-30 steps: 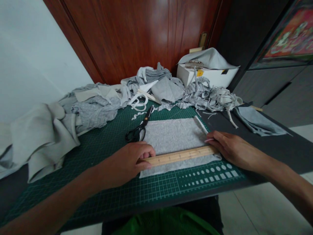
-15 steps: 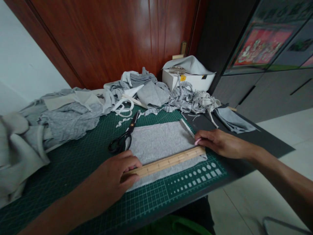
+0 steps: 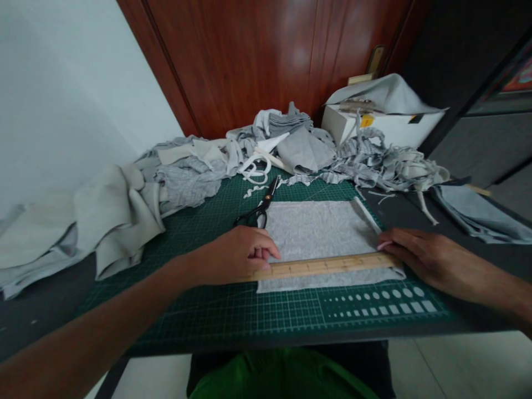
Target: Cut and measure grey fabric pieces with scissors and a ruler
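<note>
In the head view, the left hand (image 3: 233, 256) has its thumb and curled fingers closed on the wooden ruler (image 3: 324, 267) near its left end, while the right hand (image 3: 436, 263) pinches a small pink piece (image 3: 384, 244) by the ruler's right end. The hands are well apart, with the ruler running between them across the near part of the grey cloth (image 3: 316, 230), which lies on the green mat (image 3: 291, 316). The step in hand appears to be lining up or steadying the ruler over the cloth; a stroke along its far edge would call for a firm left hold and a light right one, with the cloth kept from creeping. The cloth's near edge shows between ruler and person, and its right side has a raised, turned edge just beyond the right fingers. The black scissors (image 3: 269, 195) lie just beyond the left hand, their handles over the cloth's far left corner, so a leftward or forward shift could catch them. Past the hands, heaped fabric (image 3: 187, 180) bounds the far side, and the dark table edge (image 3: 249, 344) runs on the near side. Bare mat shows between cloth and that edge, giving some room nearer the person.
</note>
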The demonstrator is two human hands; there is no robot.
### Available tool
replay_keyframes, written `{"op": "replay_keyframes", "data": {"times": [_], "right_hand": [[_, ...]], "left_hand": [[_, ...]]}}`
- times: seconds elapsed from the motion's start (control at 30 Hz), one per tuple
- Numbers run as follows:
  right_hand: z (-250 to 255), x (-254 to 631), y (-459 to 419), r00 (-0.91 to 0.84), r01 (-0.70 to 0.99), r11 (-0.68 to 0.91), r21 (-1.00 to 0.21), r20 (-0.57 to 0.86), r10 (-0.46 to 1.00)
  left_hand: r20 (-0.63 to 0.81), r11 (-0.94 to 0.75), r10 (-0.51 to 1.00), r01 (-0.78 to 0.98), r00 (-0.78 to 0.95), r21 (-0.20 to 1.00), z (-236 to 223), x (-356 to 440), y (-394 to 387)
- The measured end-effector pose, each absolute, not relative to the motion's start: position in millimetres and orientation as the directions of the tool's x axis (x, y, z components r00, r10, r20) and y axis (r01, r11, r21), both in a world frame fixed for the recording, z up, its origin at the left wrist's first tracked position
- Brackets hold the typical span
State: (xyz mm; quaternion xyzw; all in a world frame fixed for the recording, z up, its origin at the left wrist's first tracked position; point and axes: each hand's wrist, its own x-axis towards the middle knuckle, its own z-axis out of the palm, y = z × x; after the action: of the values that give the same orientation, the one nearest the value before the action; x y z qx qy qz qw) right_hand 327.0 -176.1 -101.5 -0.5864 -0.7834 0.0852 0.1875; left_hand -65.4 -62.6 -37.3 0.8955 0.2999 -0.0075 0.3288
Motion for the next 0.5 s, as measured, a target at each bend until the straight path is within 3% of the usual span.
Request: {"op": "replay_keyframes", "data": {"times": [0.17,0.5], "right_hand": [[-105.5,328.9,-180.1,-0.249,0.901,0.292,-0.321,0.168,0.954],[-107.0,327.5,-180.4,-0.231,0.901,0.282,-0.331,0.186,0.955]], "left_hand": [[-0.246,-0.555,0.538,0.559,0.806,0.616,-35.7,-62.9,-58.1],[-0.208,-0.654,0.438,0.469,0.874,0.594,-37.7,-61.4,-58.9]]}}
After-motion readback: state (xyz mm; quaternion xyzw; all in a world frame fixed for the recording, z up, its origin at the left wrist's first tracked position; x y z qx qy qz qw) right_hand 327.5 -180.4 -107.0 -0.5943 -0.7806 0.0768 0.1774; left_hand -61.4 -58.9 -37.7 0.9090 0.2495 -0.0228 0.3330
